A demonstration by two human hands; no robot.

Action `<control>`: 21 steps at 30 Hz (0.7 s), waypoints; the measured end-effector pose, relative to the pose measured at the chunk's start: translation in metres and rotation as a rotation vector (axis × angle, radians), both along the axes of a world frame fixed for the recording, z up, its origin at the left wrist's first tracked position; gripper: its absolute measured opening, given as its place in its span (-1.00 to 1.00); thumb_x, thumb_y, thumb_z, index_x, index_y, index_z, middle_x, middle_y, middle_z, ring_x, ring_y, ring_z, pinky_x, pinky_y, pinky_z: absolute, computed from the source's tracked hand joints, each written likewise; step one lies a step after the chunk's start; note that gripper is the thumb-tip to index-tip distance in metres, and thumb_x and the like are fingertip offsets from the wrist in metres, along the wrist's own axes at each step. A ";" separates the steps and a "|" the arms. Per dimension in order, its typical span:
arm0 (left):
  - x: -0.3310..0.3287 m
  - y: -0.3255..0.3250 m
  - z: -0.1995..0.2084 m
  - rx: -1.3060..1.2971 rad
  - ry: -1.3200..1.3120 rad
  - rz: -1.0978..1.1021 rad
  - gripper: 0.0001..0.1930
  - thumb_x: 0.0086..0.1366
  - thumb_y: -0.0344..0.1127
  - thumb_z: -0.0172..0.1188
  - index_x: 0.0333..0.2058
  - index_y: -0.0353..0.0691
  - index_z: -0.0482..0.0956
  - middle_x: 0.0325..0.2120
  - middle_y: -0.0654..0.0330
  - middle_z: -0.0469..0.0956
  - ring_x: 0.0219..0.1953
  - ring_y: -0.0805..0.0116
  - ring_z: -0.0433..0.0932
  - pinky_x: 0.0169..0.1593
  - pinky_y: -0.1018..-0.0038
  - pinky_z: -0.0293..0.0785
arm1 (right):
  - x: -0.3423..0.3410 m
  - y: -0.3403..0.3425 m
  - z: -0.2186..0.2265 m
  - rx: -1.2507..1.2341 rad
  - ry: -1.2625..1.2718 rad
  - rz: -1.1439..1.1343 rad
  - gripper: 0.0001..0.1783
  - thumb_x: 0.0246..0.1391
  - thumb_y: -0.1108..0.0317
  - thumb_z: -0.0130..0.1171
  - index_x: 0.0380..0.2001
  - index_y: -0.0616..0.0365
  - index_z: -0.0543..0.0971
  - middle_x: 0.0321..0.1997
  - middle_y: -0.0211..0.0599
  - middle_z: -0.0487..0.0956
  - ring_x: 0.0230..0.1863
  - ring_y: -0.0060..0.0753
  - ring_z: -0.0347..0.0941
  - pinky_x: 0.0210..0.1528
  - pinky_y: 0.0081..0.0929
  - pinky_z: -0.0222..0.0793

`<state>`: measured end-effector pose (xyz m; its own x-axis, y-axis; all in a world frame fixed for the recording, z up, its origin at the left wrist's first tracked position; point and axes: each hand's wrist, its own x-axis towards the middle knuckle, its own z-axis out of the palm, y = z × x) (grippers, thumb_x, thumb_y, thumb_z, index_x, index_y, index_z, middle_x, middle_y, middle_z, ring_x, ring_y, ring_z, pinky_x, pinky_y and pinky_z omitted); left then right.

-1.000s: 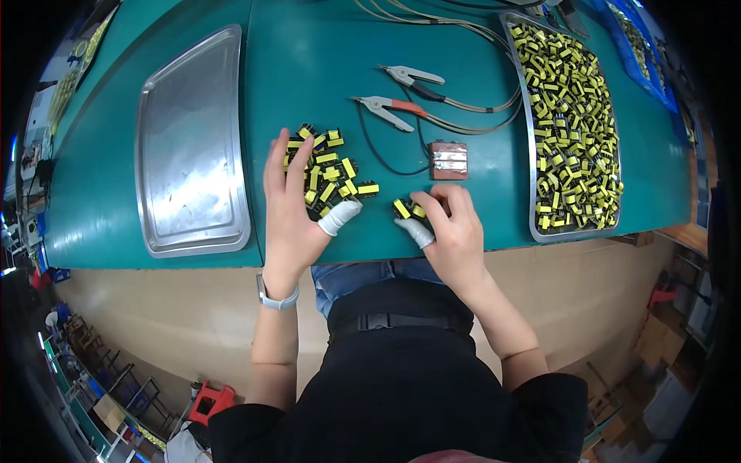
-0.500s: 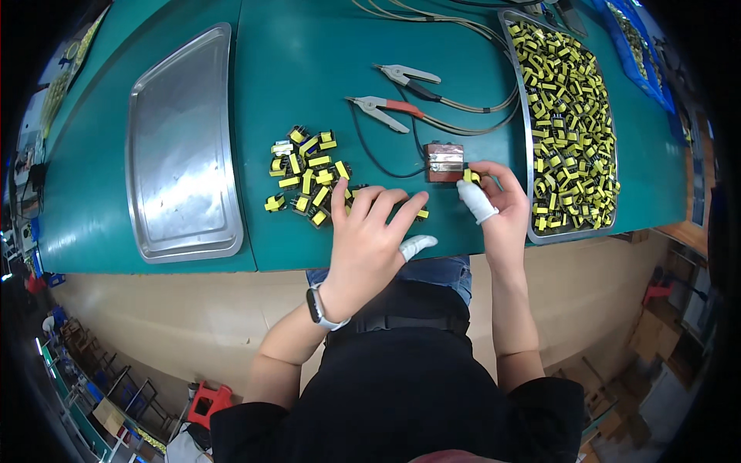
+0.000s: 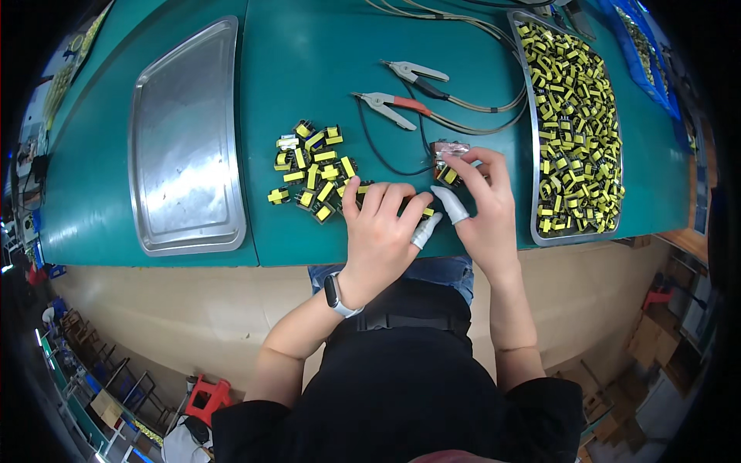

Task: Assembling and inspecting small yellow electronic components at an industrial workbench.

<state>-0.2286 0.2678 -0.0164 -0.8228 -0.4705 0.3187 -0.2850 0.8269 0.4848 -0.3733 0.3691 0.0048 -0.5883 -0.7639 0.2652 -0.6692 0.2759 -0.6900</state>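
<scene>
My right hand [image 3: 488, 212], with a white cot on its thumb, has a small yellow-and-black transformer [image 3: 447, 177] between thumb and fingers. It is right at a brown test block with a metal top [image 3: 450, 148], which the fingers partly cover. My left hand [image 3: 380, 235], also with a white thumb cot, is at the right side of a loose group of the same transformers [image 3: 311, 177]. Its thumb and index finger close around another yellow transformer [image 3: 428, 212]. The other left fingers are bent over the edge of the group and hide some pieces.
An empty metal tray [image 3: 189, 147] lies at left. On the right, a metal tray [image 3: 534, 154] is heaped with transformers. Two clip leads, one black-sleeved [image 3: 417, 73] and one red-sleeved [image 3: 390, 104], lie beyond the block with looping cables. A blue bin [image 3: 652, 77] stands far right.
My right hand has brought its transformer leftward, from the block's right side to its near side. My left thumb has closed toward the index finger around a transformer.
</scene>
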 end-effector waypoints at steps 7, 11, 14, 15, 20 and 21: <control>0.000 0.000 -0.002 -0.018 -0.008 0.006 -0.75 0.18 -0.16 0.45 -0.17 0.04 0.69 -0.22 0.35 0.53 -0.09 0.30 0.50 0.35 0.00 0.06 | -0.012 -0.001 0.001 -0.077 -0.145 0.078 -0.60 -0.03 0.68 0.32 -0.07 0.18 0.65 -0.02 -0.23 0.60 -0.13 -0.30 0.54 -0.10 -0.38 0.46; 0.000 0.000 0.000 -0.002 -0.006 -0.001 -0.75 0.19 -0.16 0.45 -0.16 0.03 0.69 -0.23 0.35 0.54 -0.09 0.30 0.50 0.35 0.00 0.07 | -0.021 0.005 -0.002 -0.180 -0.310 -0.043 -0.65 0.24 0.61 0.19 0.09 0.30 0.63 0.08 -0.19 0.60 0.07 -0.40 0.56 0.10 -0.50 0.47; 0.001 0.000 0.001 -0.011 -0.010 0.002 -0.75 0.19 -0.16 0.45 -0.16 0.04 0.70 -0.23 0.34 0.54 -0.09 0.30 0.51 0.36 0.00 0.06 | -0.026 0.010 -0.008 -0.224 -0.552 -0.066 -0.64 0.26 0.59 0.21 0.12 0.32 0.62 0.13 -0.18 0.60 0.11 -0.43 0.54 0.14 -0.50 0.47; 0.002 0.000 0.001 -0.012 -0.011 0.004 -0.75 0.19 -0.16 0.45 -0.16 0.04 0.70 -0.23 0.34 0.54 -0.09 0.30 0.51 0.36 0.00 0.06 | -0.028 0.012 -0.011 -0.225 -0.552 -0.065 -0.64 0.26 0.59 0.21 0.12 0.32 0.62 0.13 -0.18 0.60 0.11 -0.43 0.54 0.14 -0.50 0.47; 0.001 -0.001 0.000 0.018 0.015 -0.012 -0.69 0.18 -0.18 0.46 -0.09 0.01 0.69 -0.22 0.34 0.56 -0.09 0.30 0.52 0.39 0.01 0.04 | -0.027 0.017 -0.018 -0.239 -0.788 -0.170 -0.65 0.21 0.65 0.24 0.05 0.24 0.68 0.04 -0.22 0.63 0.02 -0.47 0.55 0.06 -0.55 0.49; 0.001 -0.001 0.000 0.017 0.015 -0.012 -0.69 0.18 -0.18 0.46 -0.09 0.01 0.69 -0.22 0.34 0.56 -0.09 0.30 0.52 0.39 0.01 0.04 | -0.027 0.018 -0.020 -0.240 -0.788 -0.170 -0.65 0.21 0.65 0.24 0.05 0.24 0.68 0.04 -0.22 0.63 0.02 -0.47 0.55 0.06 -0.55 0.49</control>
